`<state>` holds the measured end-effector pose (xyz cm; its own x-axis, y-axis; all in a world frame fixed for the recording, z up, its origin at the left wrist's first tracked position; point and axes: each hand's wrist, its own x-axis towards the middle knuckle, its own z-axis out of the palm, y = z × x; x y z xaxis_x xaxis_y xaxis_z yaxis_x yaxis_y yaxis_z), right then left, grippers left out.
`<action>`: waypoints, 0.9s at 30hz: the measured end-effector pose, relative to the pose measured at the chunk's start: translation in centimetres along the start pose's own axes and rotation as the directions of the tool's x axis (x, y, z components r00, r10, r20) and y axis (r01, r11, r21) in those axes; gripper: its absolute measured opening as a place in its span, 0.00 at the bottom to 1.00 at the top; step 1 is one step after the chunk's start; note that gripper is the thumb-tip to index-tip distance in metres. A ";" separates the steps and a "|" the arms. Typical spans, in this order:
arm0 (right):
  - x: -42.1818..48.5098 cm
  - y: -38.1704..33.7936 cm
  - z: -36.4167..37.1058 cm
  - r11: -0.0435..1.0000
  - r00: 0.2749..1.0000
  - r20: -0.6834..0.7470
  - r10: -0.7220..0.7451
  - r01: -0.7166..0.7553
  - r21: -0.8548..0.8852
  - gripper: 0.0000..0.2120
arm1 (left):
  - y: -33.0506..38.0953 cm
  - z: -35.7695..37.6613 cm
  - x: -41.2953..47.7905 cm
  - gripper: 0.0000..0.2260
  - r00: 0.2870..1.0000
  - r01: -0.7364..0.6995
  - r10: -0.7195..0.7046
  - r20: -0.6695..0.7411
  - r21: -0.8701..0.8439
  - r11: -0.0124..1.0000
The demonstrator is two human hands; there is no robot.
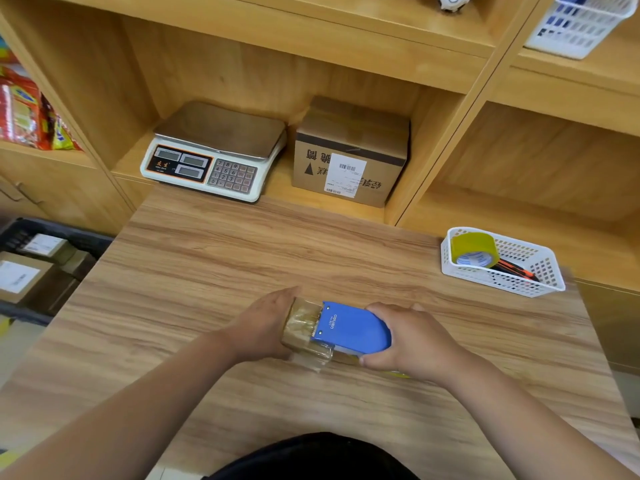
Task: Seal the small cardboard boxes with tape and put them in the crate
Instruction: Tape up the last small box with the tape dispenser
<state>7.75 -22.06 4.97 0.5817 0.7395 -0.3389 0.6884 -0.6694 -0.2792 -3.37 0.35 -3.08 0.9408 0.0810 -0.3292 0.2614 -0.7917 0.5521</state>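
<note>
A small cardboard box [300,329], shiny with clear tape, lies on the wooden table [242,258] near its front. My left hand [263,323] grips the box's left end. My right hand [401,337] holds a blue tape dispenser [349,329] whose toothed edge lies across the box top. Most of the box is hidden under the dispenser and both hands. A dark crate [52,233] on the floor at the left holds several labelled boxes [20,278].
A weighing scale [214,150] and a larger labelled carton [349,157] stand on the shelf behind the table. A white basket [533,271] at the table's right edge holds a yellow tape roll [474,251] and an orange-black tool. Snack packets fill the left shelf.
</note>
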 end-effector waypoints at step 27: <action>-3.9 3.8 -1.9 0.990 0.997 0.067 0.037 -0.028 -0.136 0.24 | 2.5 2.0 0.9 0.45 0.991 -0.103 0.128 -0.048 0.352 0.930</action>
<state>8.92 -27.34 6.93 0.5766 0.7079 -0.4079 0.7245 -0.6738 -0.1453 -2.35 -2.76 -3.57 0.9757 0.0078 -0.2188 0.0700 -0.9580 0.2780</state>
